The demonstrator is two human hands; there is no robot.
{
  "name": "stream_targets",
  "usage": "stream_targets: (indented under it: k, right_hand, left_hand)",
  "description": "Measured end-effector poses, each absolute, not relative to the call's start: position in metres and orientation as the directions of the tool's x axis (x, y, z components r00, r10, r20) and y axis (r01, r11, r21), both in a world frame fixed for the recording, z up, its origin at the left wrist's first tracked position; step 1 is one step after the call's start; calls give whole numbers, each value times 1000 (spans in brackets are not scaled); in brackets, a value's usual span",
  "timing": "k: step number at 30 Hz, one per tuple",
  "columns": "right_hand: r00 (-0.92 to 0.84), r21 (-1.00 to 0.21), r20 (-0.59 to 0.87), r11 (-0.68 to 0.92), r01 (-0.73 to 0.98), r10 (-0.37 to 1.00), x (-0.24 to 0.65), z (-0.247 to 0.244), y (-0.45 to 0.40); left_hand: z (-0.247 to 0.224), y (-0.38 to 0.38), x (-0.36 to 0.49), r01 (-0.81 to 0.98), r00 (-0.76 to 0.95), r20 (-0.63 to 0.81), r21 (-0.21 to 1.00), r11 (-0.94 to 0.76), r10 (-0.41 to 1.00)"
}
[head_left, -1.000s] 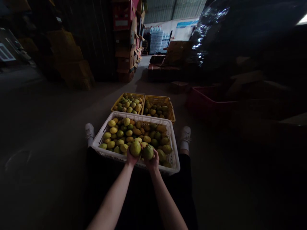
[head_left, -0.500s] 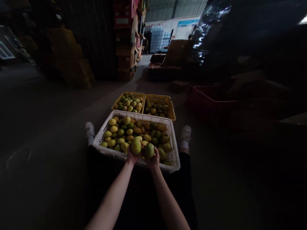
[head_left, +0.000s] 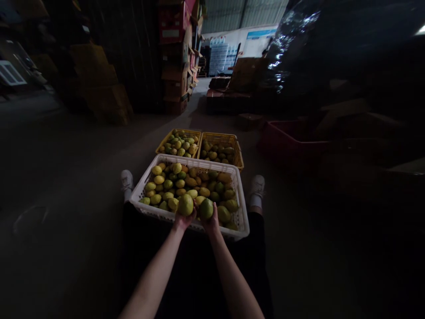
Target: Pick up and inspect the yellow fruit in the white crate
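A white crate (head_left: 244,206) full of green and yellow fruits stands between my outstretched legs. Over its near edge, my left hand (head_left: 183,220) is wrapped round a yellow-green fruit (head_left: 185,205). Close beside it on the right, my right hand (head_left: 211,222) holds a greener fruit (head_left: 206,208), with the thumb along its right side. The two held fruits are slightly apart. Under and behind the hands lie more fruits (head_left: 191,181) in the crate.
Two yellow crates, one at left (head_left: 160,144) and one at right (head_left: 239,153), hold more fruits behind the white crate. A dark red bin (head_left: 282,137) is at the right. Stacked boxes (head_left: 174,66) rise at the back. My shoes (head_left: 126,180) flank the white crate.
The fruit in my left hand has shifted slightly left and looks tilted more upright, a little farther from the other. My right hand has barely moved.
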State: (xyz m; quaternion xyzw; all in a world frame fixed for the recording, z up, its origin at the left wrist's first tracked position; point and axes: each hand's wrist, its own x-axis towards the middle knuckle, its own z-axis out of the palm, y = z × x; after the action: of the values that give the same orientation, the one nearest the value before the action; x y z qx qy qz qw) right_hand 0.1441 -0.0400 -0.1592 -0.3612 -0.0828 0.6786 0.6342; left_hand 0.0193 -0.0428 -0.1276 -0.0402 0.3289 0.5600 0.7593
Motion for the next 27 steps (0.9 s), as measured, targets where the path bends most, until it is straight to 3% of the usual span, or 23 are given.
stream_targets:
  k: [11, 21, 27]
  right_hand:
    - [114, -629, -318, -119, -768, 941, 146, -156, -42]
    - [70, -570, -371, -168, -805, 926, 141, -163, -35]
    - [71, -559, -341, -142, -817, 937, 147, -165, -40]
  left_hand:
    - [-134, -30, 24, -850, -6, -562, 439, 292, 827]
    - [-128, -27, 31, -853, 35, -589, 404, 332, 807]
    - [-138, -28, 34, -880, -25, -558, 405, 246, 830]
